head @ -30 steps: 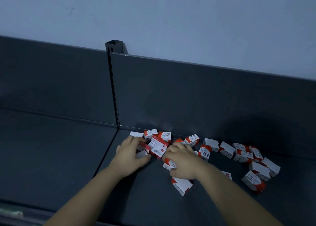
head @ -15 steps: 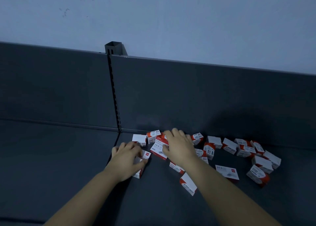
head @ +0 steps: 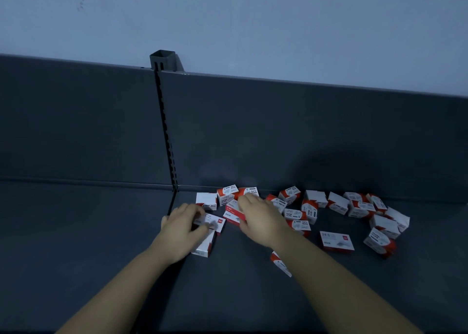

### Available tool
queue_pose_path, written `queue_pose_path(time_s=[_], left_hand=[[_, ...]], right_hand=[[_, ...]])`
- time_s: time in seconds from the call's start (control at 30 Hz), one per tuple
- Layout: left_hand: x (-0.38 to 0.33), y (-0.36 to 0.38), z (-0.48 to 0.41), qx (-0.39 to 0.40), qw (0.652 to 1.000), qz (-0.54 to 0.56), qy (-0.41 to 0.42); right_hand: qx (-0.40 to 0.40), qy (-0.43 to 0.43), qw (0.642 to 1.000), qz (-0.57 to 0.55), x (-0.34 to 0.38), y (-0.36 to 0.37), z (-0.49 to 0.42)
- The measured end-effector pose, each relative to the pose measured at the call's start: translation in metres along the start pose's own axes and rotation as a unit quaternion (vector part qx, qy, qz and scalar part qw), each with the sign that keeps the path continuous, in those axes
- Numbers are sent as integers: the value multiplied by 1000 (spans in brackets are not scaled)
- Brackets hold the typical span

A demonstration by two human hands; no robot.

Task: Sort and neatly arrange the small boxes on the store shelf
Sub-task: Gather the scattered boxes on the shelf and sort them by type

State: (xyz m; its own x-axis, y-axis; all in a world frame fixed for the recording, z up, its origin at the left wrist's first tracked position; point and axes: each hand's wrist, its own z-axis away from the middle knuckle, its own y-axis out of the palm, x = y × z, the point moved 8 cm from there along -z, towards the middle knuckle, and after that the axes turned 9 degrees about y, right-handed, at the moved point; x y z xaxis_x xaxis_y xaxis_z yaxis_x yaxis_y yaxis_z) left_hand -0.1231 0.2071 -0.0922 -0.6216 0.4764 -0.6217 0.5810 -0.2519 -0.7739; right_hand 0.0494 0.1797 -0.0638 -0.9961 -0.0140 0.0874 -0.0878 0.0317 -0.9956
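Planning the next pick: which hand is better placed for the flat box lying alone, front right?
Right, probably: the right hand, gripping a larger box, is nearer the flat box; the left hand grips a stacked box farther left.

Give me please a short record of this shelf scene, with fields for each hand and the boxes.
Surface: dark grey shelf, slotted upright at back
Left hand: grips white-topped box, near the upright
Right hand: grips red-edged box beside it
Loose boxes: red-and-white, scattered to the right, unaligned
Readable: 24/6 box lying flat, apart
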Motion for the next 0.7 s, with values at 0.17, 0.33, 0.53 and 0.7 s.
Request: queue_pose_path(time_s=[0.17,0.33,0.53,0.7], left_hand=[[18,-2,-9,12,1000,24,-17],[20,7,-20,129,990,-26,45],[10,11,-28,125,980,-126,92],[-1,3,-32,84,979,-139,125]], right_hand=[[45,20,999,-15,1,-2,0],[70,41,997,6,0,4,-3],[92,72,993,26,-3,11,-10],[53,64,996,41,-8,2,-12]])
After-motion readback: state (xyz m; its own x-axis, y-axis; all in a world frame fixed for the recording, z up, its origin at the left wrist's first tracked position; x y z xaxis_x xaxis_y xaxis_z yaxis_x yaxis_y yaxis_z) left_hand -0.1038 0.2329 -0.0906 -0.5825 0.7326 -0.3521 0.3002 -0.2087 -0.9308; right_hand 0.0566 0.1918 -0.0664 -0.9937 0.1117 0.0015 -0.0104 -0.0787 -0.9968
